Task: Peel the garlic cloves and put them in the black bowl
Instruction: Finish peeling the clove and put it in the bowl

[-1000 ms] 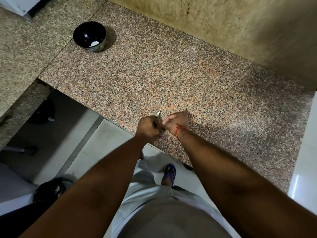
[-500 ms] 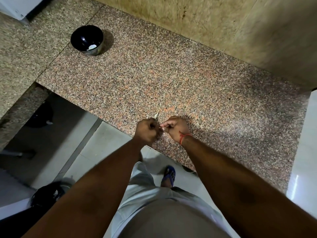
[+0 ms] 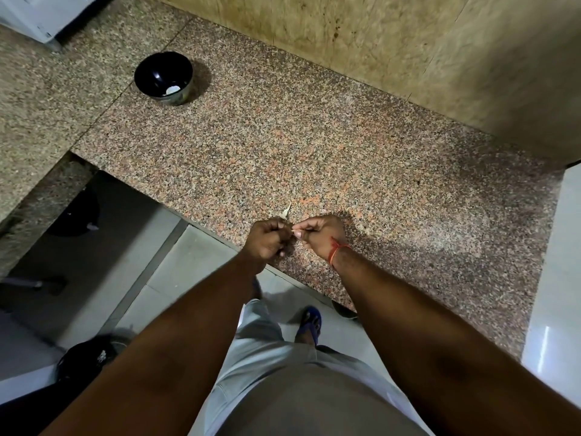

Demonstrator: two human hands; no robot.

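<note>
Head view: left hand (image 3: 266, 240) and right hand (image 3: 319, 236) pinch a garlic clove (image 3: 286, 212) at the counter (image 3: 345, 158) near edge; black bowl (image 3: 163, 77) sits far left.

No readable text, label, brand, number or sign anywhere in view.

Bare granite counter (image 3: 314, 146) lies open toward the black bowl (image 3: 163, 77); only the wall (image 3: 377, 42) bounds it, seemingly.

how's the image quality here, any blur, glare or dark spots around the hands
Head view: dim, warm light; wide-angle bending at the edges; soft blur on the forearms; the left hand and right hand cast a shadow rightward on the speckled granite counter; small glare inside the glossy black bowl.
</note>
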